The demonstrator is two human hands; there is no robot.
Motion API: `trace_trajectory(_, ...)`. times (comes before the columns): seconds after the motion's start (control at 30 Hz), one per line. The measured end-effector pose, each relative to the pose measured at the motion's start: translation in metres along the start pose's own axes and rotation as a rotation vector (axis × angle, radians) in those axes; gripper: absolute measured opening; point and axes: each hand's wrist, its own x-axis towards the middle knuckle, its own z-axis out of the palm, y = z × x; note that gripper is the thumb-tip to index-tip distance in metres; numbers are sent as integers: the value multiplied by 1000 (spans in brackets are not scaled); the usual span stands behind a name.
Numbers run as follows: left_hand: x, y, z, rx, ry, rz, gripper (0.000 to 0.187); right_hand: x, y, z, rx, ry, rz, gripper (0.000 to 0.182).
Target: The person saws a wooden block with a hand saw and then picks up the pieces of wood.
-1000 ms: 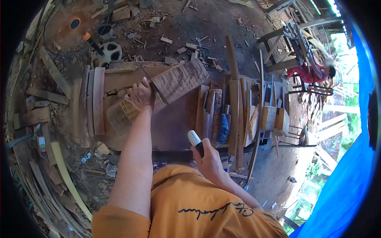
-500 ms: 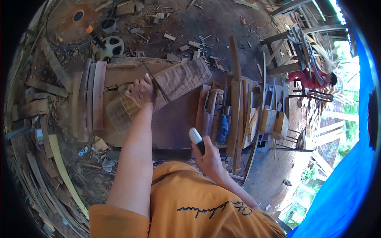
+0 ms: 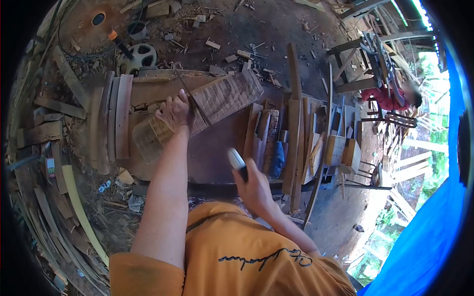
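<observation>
1. Table surface (image 3: 212, 155) is seen beyond the right hand (image 3: 256, 190).
2. White-and-black object (image 3: 236, 158) is gripped in that hand's curled fingers, white end projecting.
3. Plank (image 3: 229, 96) is overlain by the left hand (image 3: 175, 113), fingers bent; their hold cannot be told.
4. Dark strip (image 3: 202, 114) is seen beside them.

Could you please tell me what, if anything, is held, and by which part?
The right hand holds a white-tipped object by its dark end; left hand unclear.
</observation>
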Motion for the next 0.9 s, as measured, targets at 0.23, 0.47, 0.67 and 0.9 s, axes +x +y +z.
trace_trajectory(0.23,-5,1,-2,-12,28,0,56,39,4,44,13,101,-109,24)
trace_trajectory(0.47,-1,2,-3,-39,-14,-9,55,-6,1,6,-24,45,4,26)
trace_trajectory(0.67,-2,1,0,-26,52,1,54,68,13,64,5,67,-89,25)
trace_trajectory(0.9,1,-3,6,24,35,-4,53,-35,14,5,-19,44,57,27)
